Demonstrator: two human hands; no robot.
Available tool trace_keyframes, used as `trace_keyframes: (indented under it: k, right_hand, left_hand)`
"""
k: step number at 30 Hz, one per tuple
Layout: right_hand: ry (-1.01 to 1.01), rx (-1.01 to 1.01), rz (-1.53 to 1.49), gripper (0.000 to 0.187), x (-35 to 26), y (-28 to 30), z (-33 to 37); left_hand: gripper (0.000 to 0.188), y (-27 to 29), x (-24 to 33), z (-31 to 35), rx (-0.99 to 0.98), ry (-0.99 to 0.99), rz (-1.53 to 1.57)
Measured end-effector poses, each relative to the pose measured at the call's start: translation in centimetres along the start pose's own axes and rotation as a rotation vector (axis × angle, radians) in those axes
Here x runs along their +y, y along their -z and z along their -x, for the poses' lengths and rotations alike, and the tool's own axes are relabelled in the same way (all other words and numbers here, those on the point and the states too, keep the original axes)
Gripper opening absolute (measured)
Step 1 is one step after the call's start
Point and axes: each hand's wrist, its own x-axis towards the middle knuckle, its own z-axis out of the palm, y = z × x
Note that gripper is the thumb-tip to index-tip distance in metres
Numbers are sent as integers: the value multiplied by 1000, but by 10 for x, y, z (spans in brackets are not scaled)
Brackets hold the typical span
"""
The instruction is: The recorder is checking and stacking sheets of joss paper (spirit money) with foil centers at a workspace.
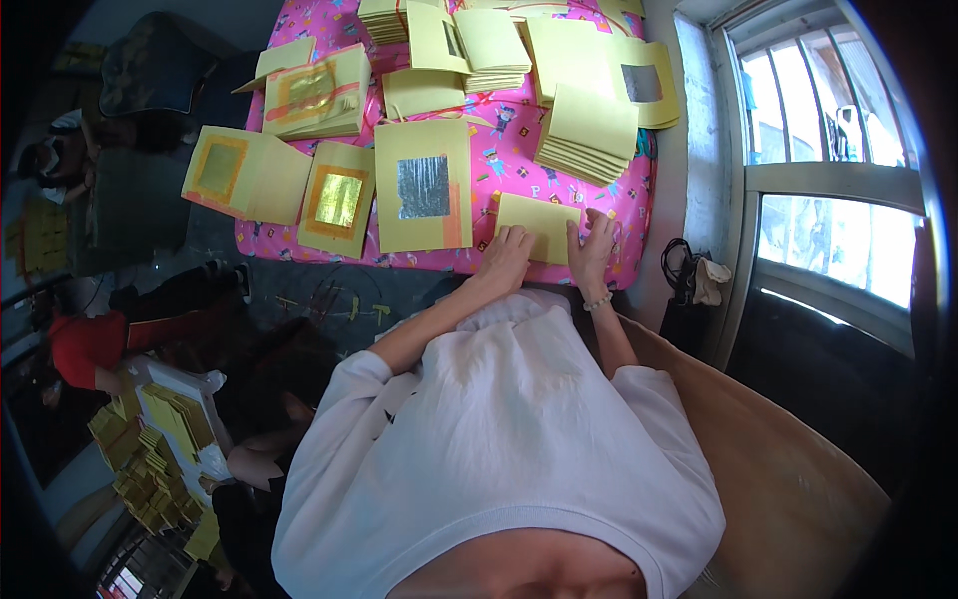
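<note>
A folded sheet of yellow paper [542, 218] lies near the front edge of the bed-like surface with a pink patterned cover. My left hand [507, 257] presses bent fingertips onto the lower left part of this sheet. At its right edge is my right hand [592, 248], thumb and fingers apart, a bracelet on the wrist. Left of the sheet lies a larger yellow paper with a silver square [424, 188] and an orange strip. Beyond my right hand sits a stack of folded yellow paper [589, 135].
More yellow papers with gold squares [338, 200] lie to the left, and further yellow stacks [491, 45] at the back. A barred window [828, 110] is on the right. At lower left, other people work around a white table [205, 384] with yellow paper.
</note>
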Motion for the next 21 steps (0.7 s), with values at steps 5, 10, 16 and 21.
trace_keyframes:
  k: [5,10,16,21]
  right_hand:
    - [61,-192,-281,29,-53,-7,-16]
    - [545,-562,-151,35,-105,-28,-12]
    - [633,-661,34,34,-109,-57,-6]
    - [626,-704,-76,25,-105,-55,-15]
  left_hand:
    - [35,73,-25,30,21,89,160]
    - [41,116,-70,56,57,173,-45]
    - [45,113,-97,55,13,82,-64]
    - [27,120,-109,55,43,105,189]
